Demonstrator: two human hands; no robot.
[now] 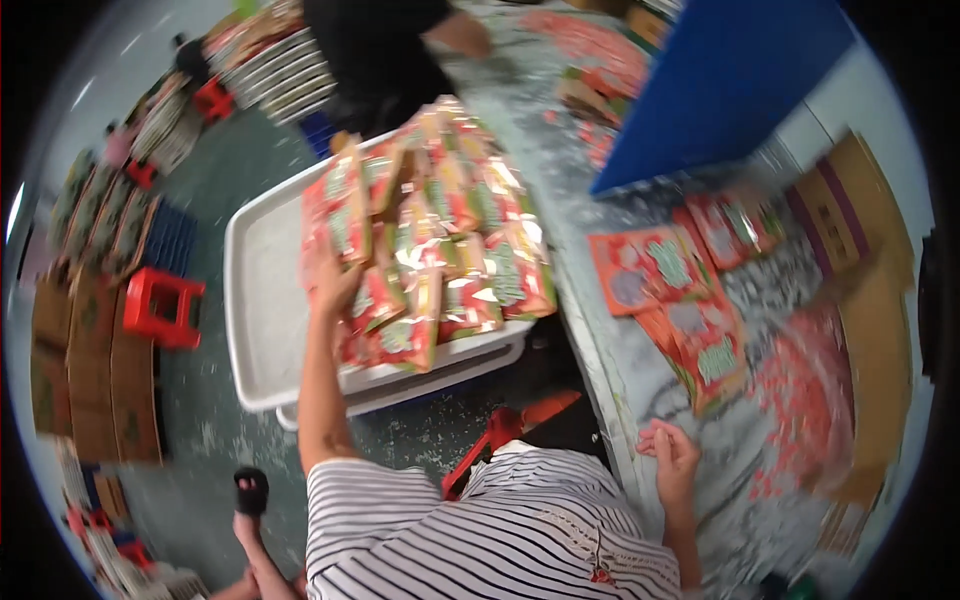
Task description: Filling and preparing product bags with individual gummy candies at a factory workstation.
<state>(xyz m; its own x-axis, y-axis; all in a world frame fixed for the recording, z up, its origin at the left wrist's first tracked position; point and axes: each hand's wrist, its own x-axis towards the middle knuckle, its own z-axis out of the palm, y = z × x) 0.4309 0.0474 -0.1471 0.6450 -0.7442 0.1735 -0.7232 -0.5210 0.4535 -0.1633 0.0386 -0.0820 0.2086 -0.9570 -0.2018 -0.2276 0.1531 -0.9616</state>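
A white tray [262, 300] holds many red-and-green plastic packets [420, 330], stacked in overlapping rows over its middle and right side. My left hand [332, 282] reaches across the tray and closes on a red packet [316, 215] at the left edge of the pile; blur hides some of its fingers. At the table's near edge, my right hand [672, 452] is loosely curled with fingers apart, nothing in it. Ahead of that hand, several flat red packets [652, 270] overlap on the marbled tabletop [770, 290].
A blue panel [720, 90] stands on the table. Small red wrapped pieces [795, 390] lie beside opened cardboard [870, 330] at right. Another person [375, 50] stands beyond the tray. A red stool [165, 308] and cardboard boxes [95, 370] stand on the left floor.
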